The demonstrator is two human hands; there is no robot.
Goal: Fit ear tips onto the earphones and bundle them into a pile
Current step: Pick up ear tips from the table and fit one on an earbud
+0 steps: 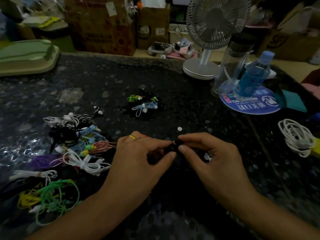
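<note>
Black earbud [174,148]: pinched between left hand [143,153] and right hand [206,151] fingertips, presumably for tip-fitting; 1 loose ear tip [180,129] just beyond.

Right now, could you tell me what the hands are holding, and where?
Both hands pinch a small black earphone between thumb and fingertips; which part cannot be told.
</note>
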